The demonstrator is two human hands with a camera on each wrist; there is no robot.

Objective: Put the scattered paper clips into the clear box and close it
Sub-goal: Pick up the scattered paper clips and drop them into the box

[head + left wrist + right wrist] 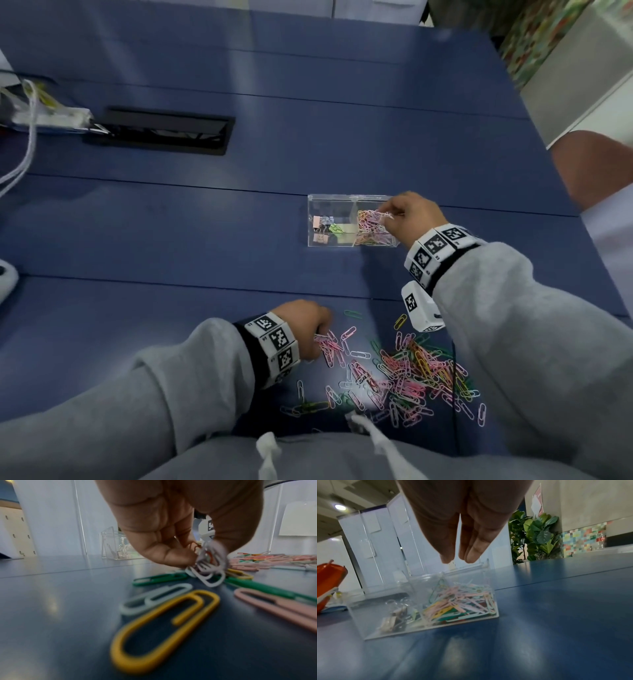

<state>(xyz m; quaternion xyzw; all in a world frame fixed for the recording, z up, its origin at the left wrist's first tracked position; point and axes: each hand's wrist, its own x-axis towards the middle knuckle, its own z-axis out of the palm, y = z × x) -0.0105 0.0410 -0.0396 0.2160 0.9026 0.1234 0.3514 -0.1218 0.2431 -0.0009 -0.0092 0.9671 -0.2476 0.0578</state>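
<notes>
The clear box (342, 240) stands mid-table with its lid (471, 566) up at the back. Its right compartment holds a heap of coloured paper clips (371, 226); the left one holds binder clips (322, 222). My right hand (390, 214) hovers over the right compartment. In the right wrist view its fingers (471, 555) point straight down with nothing between them. Near me lies a scattered pile of paper clips (411, 377). At the pile's left edge my left hand (318, 337) pinches a small bunch of pale clips (209, 566) just above the table.
A black cable slot (161, 132) and a white power strip with cords (44, 116) sit at the far left. A white object (7, 281) pokes in at the left edge. Another person's arm (596, 164) is at the right. An orange object (329, 582) lies beyond the box.
</notes>
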